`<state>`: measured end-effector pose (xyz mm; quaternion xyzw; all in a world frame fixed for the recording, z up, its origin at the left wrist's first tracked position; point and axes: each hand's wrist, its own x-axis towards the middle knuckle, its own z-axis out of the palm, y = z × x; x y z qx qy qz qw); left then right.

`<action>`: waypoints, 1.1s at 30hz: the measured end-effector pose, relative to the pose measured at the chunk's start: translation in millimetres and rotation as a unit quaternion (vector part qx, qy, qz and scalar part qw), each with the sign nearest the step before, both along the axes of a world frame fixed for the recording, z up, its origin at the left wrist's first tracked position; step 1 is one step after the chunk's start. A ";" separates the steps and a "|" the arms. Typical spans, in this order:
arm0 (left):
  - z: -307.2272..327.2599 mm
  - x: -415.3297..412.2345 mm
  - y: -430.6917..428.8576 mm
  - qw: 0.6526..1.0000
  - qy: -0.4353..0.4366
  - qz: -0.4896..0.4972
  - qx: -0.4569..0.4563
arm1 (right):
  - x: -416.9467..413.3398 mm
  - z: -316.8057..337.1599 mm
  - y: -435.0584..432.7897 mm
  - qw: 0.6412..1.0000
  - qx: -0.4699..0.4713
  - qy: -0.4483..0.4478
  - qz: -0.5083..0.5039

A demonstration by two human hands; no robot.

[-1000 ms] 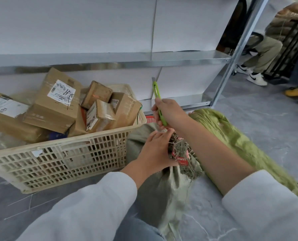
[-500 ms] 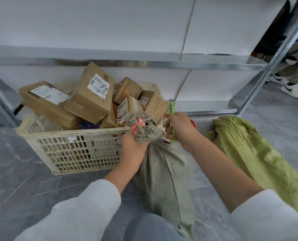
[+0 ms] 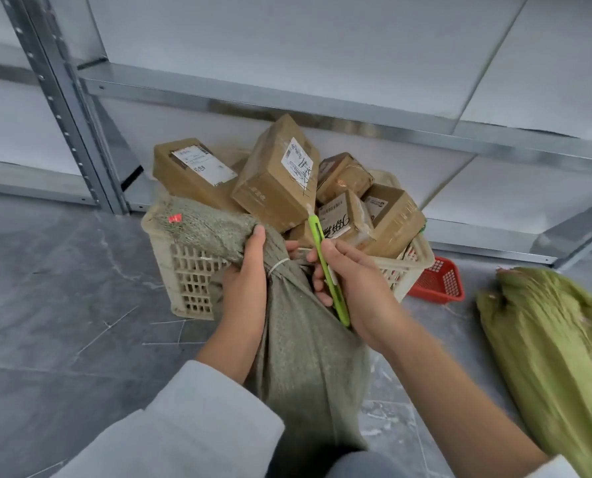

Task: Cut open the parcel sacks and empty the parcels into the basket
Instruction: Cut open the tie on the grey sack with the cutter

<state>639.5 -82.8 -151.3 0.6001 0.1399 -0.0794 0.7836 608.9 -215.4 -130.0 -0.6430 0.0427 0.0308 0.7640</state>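
Two hands work a grey-green woven sack (image 3: 305, 357) leaning against the cream plastic basket (image 3: 187, 270). The left hand (image 3: 248, 281) grips its neck beside a white cable tie (image 3: 278, 267). The right hand (image 3: 360, 291) is curled around a lime utility knife (image 3: 325, 267), tip up. Cardboard parcels (image 3: 274, 181) fill the basket; their white labels (image 3: 298, 165) carry black handwriting, too blurred to read. A brighter green sack (image 3: 549, 339) lies on the floor, right.

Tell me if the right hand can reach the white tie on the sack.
Probably yes: the right hand, holding the cutter, is beside the white tie, which the left hand leaves exposed.
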 end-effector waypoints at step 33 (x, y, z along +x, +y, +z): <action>-35.5 19.0 -22.8 0.966 -0.078 -0.172 -0.176 | -20.4 -6.6 -42.8 0.970 -0.199 0.044 0.134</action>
